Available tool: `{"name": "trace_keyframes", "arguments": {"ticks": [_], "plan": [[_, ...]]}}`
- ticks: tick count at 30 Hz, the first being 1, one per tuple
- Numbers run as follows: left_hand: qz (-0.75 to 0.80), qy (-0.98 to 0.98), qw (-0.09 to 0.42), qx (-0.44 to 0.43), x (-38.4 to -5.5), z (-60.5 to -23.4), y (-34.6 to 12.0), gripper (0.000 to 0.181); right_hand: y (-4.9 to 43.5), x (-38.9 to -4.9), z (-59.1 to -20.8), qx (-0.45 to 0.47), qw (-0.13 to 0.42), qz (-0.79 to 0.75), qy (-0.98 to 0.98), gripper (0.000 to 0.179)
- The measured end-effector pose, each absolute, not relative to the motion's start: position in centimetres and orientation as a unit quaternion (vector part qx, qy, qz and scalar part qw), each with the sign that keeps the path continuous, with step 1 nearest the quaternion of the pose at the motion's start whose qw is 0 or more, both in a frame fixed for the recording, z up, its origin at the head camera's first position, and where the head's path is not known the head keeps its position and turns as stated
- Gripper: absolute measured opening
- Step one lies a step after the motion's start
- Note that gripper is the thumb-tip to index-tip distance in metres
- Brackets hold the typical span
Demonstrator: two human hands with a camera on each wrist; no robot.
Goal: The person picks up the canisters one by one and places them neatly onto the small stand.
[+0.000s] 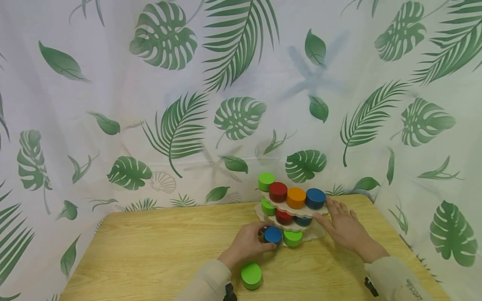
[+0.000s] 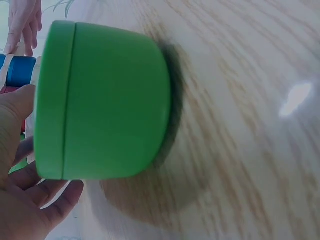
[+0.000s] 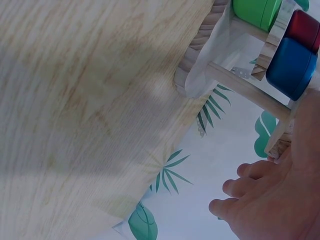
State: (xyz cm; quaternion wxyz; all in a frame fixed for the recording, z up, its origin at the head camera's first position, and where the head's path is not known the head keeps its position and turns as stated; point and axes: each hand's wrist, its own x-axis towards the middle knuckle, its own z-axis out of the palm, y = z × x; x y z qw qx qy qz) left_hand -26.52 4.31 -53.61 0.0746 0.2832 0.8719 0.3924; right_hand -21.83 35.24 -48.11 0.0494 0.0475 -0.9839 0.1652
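Observation:
My left hand (image 1: 246, 242) grips a blue round tin (image 1: 273, 235) between thumb and fingers, beside a green tin (image 1: 292, 238) on the lowest tier of a wooden stand (image 1: 314, 234). Another green tin (image 1: 251, 276), with a lid seam, stands on the table close to my left wrist and fills much of the left wrist view. At the right end of the top tier, my right hand (image 1: 344, 225) holds the edge with thumb and forefinger, its other fingers extended loosely. In the right wrist view, a blue tin (image 3: 291, 67) sits near that hand.
The top tier carries green (image 1: 266, 181), red (image 1: 278, 192), orange (image 1: 296, 197) and blue tins. Green, red and blue tins stand on the middle tier, partly hidden. A leaf-patterned curtain (image 1: 237, 138) hangs behind the wooden table (image 1: 158, 251).

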Motion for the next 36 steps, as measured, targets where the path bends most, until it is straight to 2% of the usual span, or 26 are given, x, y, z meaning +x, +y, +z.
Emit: {"name": "trace_keyframes", "arguments": {"ticks": [10, 36], "plan": [[0.421, 0.871, 0.083, 0.240, -26.5, -53.8, 4.7, 0.058, 35.4, -21.9, -48.3, 0.046, 0.045, 0.174, -0.983, 0.085], [0.427, 0.868, 0.055, 0.245, -26.8, -53.6, 6.1, 0.054, 35.2, -21.8, -48.3, 0.044, 0.042, 0.183, -0.981, 0.087]]}}
